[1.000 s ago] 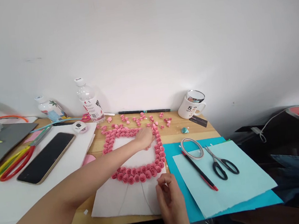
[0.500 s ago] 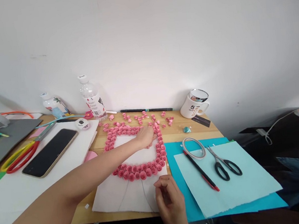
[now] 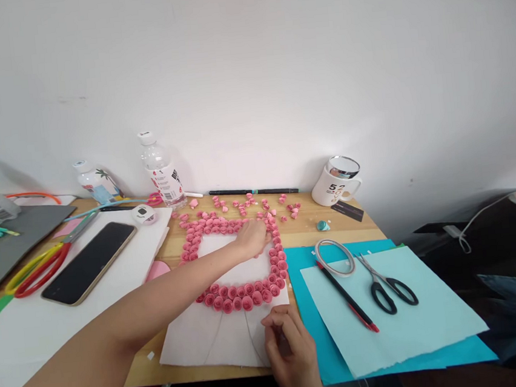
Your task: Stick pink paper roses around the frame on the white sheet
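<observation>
A white sheet (image 3: 217, 337) lies on the wooden desk with a ring of small pink paper roses (image 3: 235, 293) stuck on it. My left hand (image 3: 251, 238) reaches across the ring to its upper right corner, fingers curled down onto the roses there; what it grips is hidden. My right hand (image 3: 289, 352) rests on the sheet's lower right edge, fingers bent and pressed together near the paper. Loose pink roses (image 3: 259, 204) lie scattered behind the ring.
Right of the sheet lie blue papers (image 3: 388, 315) with a tape roll (image 3: 335, 257), a red-black pen (image 3: 348, 297) and scissors (image 3: 388, 284). A mug (image 3: 334, 185) and two bottles (image 3: 159, 169) stand at the wall. A phone (image 3: 89, 262) and coloured scissors (image 3: 37, 269) lie left.
My right hand slid slightly left and down along the sheet's edge. My left hand stayed at the ring's upper right corner. The view shifted a little.
</observation>
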A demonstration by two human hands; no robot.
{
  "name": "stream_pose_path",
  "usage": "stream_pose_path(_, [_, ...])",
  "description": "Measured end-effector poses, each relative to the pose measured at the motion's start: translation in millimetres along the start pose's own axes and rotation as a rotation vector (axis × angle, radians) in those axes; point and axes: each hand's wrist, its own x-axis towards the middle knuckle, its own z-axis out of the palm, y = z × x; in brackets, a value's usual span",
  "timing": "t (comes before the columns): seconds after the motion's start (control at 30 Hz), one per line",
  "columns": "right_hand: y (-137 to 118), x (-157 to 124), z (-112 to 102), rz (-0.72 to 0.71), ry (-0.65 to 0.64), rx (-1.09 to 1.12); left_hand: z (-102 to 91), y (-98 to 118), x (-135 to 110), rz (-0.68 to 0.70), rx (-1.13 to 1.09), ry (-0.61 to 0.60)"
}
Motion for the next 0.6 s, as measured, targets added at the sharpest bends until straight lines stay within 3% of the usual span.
stream_pose_path(0.3, [4.4, -2.2, 0.6, -0.013, -0.006, -0.022, 4.1, -9.5, -3.3, 0.025, -0.095, 0.006])
stream_pose_path(0.6, [-0.2, -0.4, 1.0, -0.022, 0.009, -0.022, 2.5, -5.2, -6.1, 0.003, -0.107, 0.018])
